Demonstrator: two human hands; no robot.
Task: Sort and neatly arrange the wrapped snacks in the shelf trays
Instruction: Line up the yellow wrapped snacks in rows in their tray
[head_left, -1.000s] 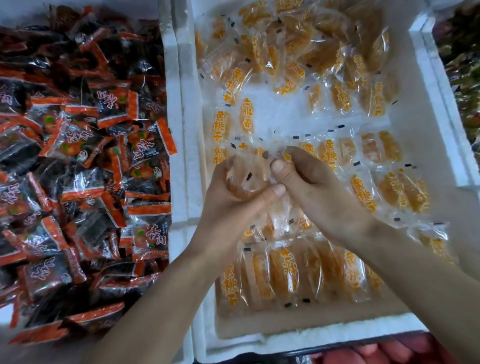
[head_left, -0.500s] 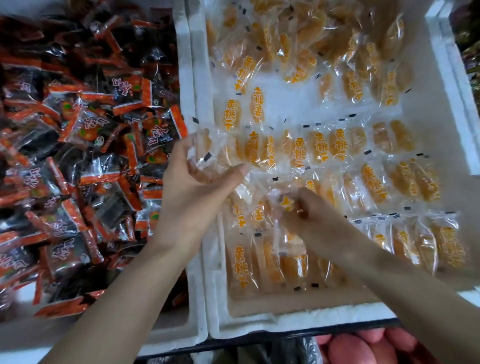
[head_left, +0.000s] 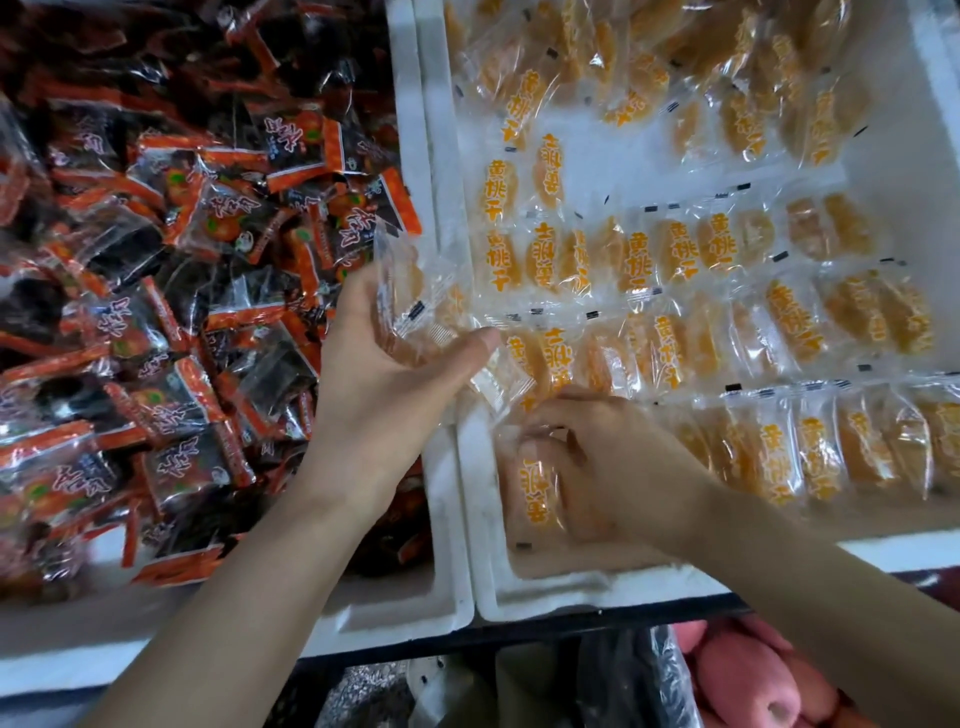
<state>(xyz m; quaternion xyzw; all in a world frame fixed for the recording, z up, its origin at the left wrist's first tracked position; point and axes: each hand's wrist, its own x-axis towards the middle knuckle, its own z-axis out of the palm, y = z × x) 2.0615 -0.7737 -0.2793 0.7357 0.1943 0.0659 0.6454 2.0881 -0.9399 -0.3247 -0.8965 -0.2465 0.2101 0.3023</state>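
Head view: the left hand (head_left: 384, 374) grips a packet stack (head_left: 410, 306) of clear-wrapped yellow peach above the divide between trays, presumably as a reserve for feeding the rows (head_left: 675, 338). The right hand (head_left: 602, 457) appears, through wrapper glare, to pinch a single packet (head_left: 535, 483) at the front-left corner of the white tray (head_left: 485, 587), likely extending the nearest row. Dark-red snacks (head_left: 156, 312) fill the neighbouring tray (head_left: 441, 571).

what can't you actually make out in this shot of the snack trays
Head view:
- Left hand: count of clear packets it holds; wrappers overlap.
- Right hand: grip or mere press on the near-row packet; that wrapper covers its fingers.
- Far yellow pile: cut off by top edge.
- Pink items below: cut off by bottom edge.
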